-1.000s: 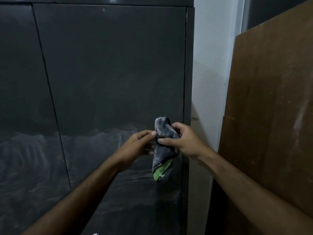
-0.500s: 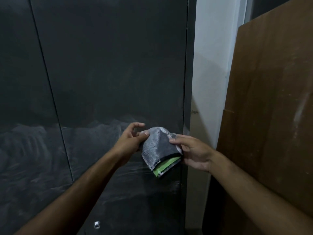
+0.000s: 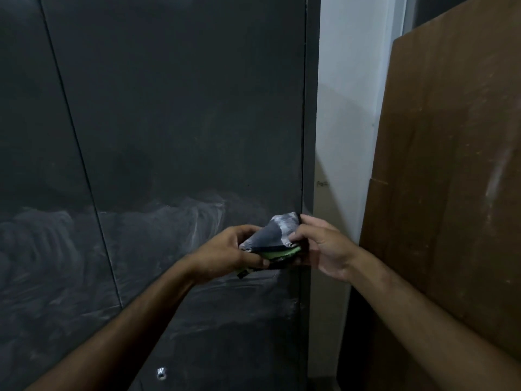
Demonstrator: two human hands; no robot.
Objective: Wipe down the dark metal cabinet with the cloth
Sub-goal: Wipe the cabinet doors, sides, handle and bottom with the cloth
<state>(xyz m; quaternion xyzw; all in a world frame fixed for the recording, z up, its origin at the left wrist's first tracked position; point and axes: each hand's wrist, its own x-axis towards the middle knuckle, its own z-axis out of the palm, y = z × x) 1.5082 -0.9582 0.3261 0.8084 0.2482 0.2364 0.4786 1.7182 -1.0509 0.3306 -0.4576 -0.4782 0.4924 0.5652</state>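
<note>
- Head view: I have the cloth [image 3: 275, 239] folded small, held in both hands in front of the dark metal cabinet [image 3: 174, 114], near its right edge and clear of the door.
- Left hand [image 3: 222, 256] pinches the cloth's lower left corner, thumb underneath.
- Right hand [image 3: 324, 246] grips its dusty upper right end with curled fingers.
- Dusty smears lie left of and below the cloth; my left hand is nearer them.
- Both forearms reach up and forward, wrists turned inward.

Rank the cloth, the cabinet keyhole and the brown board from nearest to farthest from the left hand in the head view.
From the left hand:
1. cloth, in its grip.
2. cabinet keyhole, below, low on the door.
3. brown board, far right, past the right hand.
</note>
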